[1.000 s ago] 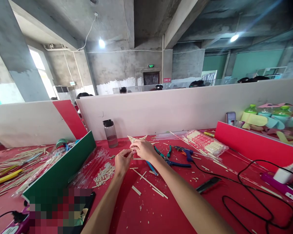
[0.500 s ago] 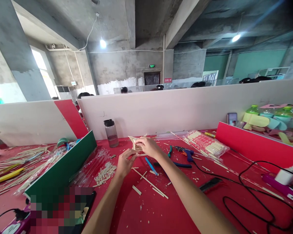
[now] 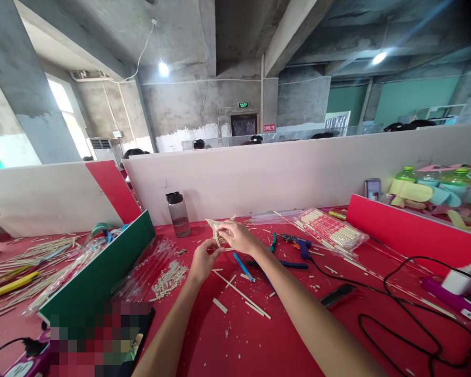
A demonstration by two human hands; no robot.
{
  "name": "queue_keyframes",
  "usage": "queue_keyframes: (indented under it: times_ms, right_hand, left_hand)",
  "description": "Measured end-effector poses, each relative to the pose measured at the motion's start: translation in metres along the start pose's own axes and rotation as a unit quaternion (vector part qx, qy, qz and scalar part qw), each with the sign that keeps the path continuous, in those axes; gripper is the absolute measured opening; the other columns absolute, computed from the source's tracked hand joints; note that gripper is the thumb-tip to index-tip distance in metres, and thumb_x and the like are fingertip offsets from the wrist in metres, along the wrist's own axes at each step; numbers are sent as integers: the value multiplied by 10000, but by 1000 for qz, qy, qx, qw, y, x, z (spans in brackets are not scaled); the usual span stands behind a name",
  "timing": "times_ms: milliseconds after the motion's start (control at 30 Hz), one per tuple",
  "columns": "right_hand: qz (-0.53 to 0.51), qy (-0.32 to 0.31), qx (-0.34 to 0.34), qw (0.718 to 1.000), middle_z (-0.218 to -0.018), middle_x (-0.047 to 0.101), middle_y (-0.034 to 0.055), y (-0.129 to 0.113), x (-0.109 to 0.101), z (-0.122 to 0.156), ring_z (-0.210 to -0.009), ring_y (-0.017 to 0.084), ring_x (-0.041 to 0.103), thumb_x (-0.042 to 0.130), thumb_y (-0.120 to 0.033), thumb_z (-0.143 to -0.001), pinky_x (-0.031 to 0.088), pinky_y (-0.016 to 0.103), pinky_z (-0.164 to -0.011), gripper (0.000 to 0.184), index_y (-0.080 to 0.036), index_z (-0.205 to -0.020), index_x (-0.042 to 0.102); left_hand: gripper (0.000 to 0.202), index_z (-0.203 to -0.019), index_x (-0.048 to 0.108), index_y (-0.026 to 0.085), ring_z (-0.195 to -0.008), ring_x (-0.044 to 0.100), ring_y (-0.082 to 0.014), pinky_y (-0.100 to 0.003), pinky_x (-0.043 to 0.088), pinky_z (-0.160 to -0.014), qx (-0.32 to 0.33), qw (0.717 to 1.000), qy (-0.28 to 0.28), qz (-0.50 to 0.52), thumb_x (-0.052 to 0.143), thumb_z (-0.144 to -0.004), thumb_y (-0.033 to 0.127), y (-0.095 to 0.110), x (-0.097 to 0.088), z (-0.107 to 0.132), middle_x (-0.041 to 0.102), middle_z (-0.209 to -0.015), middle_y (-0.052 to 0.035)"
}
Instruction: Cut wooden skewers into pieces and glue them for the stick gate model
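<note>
A small frame built from thin wooden sticks [image 3: 215,228] stands at the middle of the red table, partly hidden behind my fingers. My left hand [image 3: 202,259] is closed at its near left corner, thumb and fingers pinching the frame low down. From the right, my right hand [image 3: 236,236] reaches over it, fingers curled and pinching at the frame's upper part. Whether a separate loose stick is between the right fingertips is too small to tell. Just below the hands lie a blue pen-like tool [image 3: 243,267] and a few loose sticks [image 3: 246,297].
A glue gun [image 3: 303,248], blue-handled pliers [image 3: 292,265] and a black-handled tool [image 3: 339,295] lie to the right, near a packet of sticks [image 3: 329,230]. A water bottle [image 3: 178,215] stands behind left. Cut stick bits [image 3: 170,279] are heaped by the green divider [image 3: 102,277].
Both hands stay at the stick frame with only slight finger shifts. The whole view has moved very slightly.
</note>
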State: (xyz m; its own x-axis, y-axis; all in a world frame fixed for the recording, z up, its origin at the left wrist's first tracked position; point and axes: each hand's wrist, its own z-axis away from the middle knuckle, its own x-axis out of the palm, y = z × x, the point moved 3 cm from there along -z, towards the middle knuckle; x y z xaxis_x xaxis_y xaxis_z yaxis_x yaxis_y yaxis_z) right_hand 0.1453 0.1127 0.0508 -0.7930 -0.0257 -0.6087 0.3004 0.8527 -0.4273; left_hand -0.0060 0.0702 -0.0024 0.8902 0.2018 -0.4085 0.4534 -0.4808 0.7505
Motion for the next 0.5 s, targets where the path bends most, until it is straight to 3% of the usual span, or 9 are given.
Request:
queue_keyframes:
  times_ms: [133, 300, 367, 500]
  right_hand:
    - [14, -1, -4, 1000, -1008, 694, 41, 2, 2, 1, -906, 167, 644, 607, -158, -903, 457, 272, -831, 180, -226, -1049, 687]
    - [28, 7, -23, 999, -1022, 689, 36, 4, 5, 3, -925, 161, 636, 587, -148, -917, 443, 265, -842, 177, -230, -1040, 685]
    - [26, 8, -26, 999, -1005, 686, 35, 4, 5, 3, -909, 159, 634, 586, -162, -923, 443, 261, -836, 159, -224, -1032, 685]
    - [12, 8, -17, 1000, -993, 684, 36, 4, 3, 4, -880, 155, 632, 577, -189, -934, 451, 262, -829, 151, -221, -1031, 688]
  left_hand:
    - [204, -853, 665, 189, -746, 618, -172, -258, 463, -718, 53, 991, 19, -125, 555, -910, 352, 5, -1, 4, 664, -802, -34]
    - [191, -940, 660, 218, -872, 623, -198, -274, 455, -793, 142, 956, -27, -254, 487, -951, 297, 11, -1, 9, 675, -924, -65]
    - [205, -943, 647, 220, -865, 624, -194, -265, 457, -780, 145, 953, -33, -265, 457, -962, 296, 15, -2, 9, 667, -935, -64]
    - [183, -890, 585, 216, -841, 629, -184, -256, 465, -773, 84, 971, 69, -215, 449, -954, 321, 26, -17, 5, 663, -905, -49]
